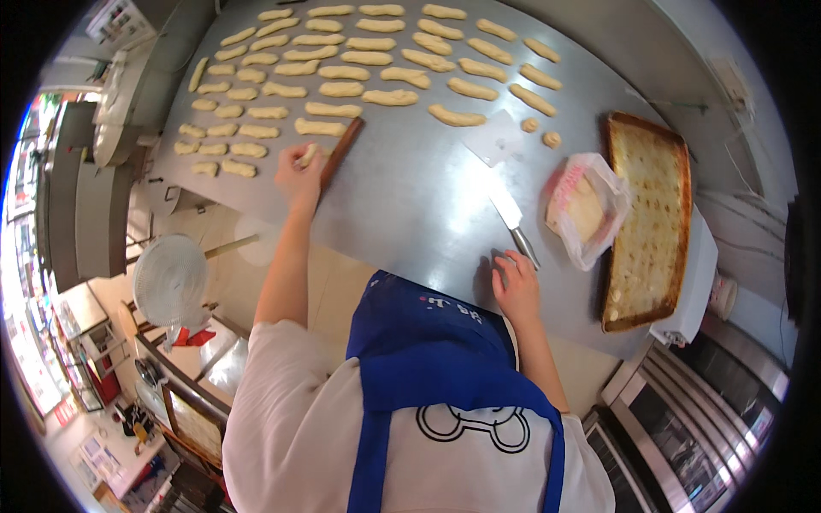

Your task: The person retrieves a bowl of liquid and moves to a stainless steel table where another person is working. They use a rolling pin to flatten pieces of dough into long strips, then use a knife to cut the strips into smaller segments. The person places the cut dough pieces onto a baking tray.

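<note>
My left hand [300,172] pinches a small dough piece [311,156] over the left part of the steel table. Right beside it lies a thin dark wooden rolling pin [344,147], partly hidden by that hand. Rows of pale dough strips [343,89] cover the far left and middle of the table. My right hand [518,288] is at the table's near edge, fingers apart and holding nothing. Close to its fingertips is the handle of a kitchen knife [508,208]. Beyond the blade lies a pale dough scraper [497,138], with two small dough lumps [540,132] to its right.
A plastic bag [589,211] with a dough-coloured mass inside stands on the right. It touches a browned baking tray [651,218], which rests partly on a white appliance [696,282]. A fan [170,280] stands off the table's left side. Steel ovens [686,417] are at lower right.
</note>
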Demonstrator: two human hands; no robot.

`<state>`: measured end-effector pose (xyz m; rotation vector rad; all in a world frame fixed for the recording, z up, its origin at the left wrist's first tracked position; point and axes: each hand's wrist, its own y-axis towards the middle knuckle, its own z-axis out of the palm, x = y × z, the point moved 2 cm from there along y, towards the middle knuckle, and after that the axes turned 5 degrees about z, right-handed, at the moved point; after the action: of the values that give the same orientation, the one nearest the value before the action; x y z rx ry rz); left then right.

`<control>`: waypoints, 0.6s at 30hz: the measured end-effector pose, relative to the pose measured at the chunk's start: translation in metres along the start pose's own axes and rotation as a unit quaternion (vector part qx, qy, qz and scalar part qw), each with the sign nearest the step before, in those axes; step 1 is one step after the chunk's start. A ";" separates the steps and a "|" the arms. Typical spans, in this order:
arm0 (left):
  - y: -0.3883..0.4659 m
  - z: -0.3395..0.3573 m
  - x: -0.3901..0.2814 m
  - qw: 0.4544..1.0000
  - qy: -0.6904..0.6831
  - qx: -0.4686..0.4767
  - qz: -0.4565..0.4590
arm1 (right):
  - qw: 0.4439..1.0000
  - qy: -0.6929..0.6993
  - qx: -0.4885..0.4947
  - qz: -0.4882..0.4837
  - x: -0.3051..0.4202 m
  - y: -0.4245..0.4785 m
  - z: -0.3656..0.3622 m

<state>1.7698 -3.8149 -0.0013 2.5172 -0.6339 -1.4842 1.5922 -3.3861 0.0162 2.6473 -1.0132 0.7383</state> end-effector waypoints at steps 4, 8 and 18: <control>-0.015 -0.007 -0.084 0.978 -0.192 -0.031 0.076 | 0.997 -0.036 -0.047 0.044 -0.030 -0.003 0.000; -0.060 0.013 -0.130 0.908 -0.300 0.259 -0.137 | 0.994 -0.070 -0.066 0.043 -0.061 0.009 0.012; -0.140 0.144 -0.088 0.858 0.089 0.506 0.017 | 0.999 0.025 0.005 0.043 -0.095 0.032 0.019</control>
<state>1.6476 -3.6396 -0.0497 3.2348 -1.7778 -0.9805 1.5174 -3.3636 -0.0489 2.5940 -1.1184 0.8260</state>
